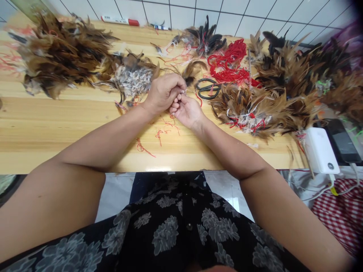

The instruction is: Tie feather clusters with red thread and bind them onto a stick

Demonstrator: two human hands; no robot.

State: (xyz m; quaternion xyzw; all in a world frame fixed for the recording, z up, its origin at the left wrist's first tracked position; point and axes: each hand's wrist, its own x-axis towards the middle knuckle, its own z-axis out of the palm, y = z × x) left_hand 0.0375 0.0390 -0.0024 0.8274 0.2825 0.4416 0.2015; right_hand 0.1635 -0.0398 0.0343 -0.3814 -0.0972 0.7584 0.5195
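My left hand point(166, 91) and my right hand point(189, 112) meet over the middle of the wooden table. Closed fingers of the left hand pinch a brown and black feather point(193, 71), which seems to stick out past them; a tiny pale end shows at the fingertips. The right hand's fingers are curled against the left, and what they hold is too small to make out. Just right of the hands lie black-handled scissors point(208, 89). Short red thread scraps point(159, 134) are scattered on the wood below my wrists. A feather bundle with fluffy grey ends point(134, 80) rests beside the left hand.
A large pile of brown feathers point(65, 53) lies at the left, and more feather bundles point(283, 75) at the right. Red yarn point(231, 62) sits behind the scissors. A marker point(120, 20) lies by the tiled wall. At the right edge are a white power bank point(320, 149) and a phone point(344, 141).
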